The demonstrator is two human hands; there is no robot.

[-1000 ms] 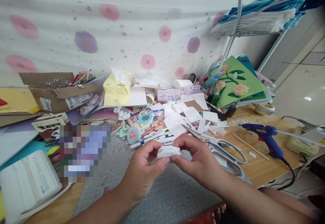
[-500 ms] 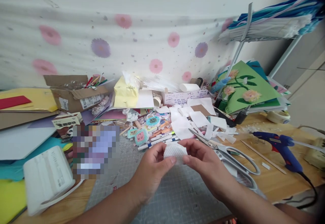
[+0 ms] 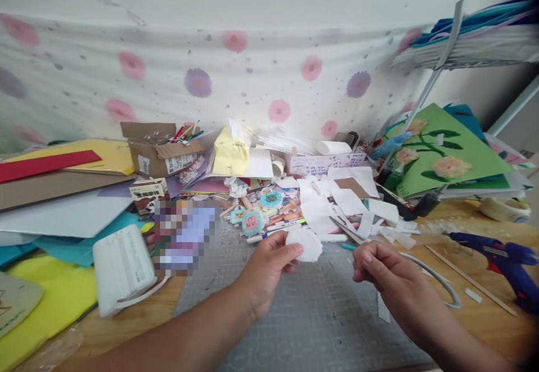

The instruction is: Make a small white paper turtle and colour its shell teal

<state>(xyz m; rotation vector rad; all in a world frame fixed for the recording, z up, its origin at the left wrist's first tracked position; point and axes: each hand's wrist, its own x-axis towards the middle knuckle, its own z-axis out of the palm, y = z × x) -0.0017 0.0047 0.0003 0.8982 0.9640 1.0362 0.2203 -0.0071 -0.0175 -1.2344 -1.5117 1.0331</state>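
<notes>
Right hand (image 3: pixel 381 268) has just let go, fingers loosely curled, empty; left hand (image 3: pixel 269 265) alone pinches the white textured piece (image 3: pixel 305 244) at its fingertips.

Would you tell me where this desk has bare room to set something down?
The grey cutting mat lies bare between the left hand and right hand. Beyond them, paper scraps, pens and scissors crowd it.

The left hand (image 3: pixel 263 271) pinches a white pad (image 3: pixel 305 244) above the grey mat (image 3: pixel 303 327), with the right hand (image 3: pixel 385 273) loosely curled at its three o'clock, apart.
</notes>
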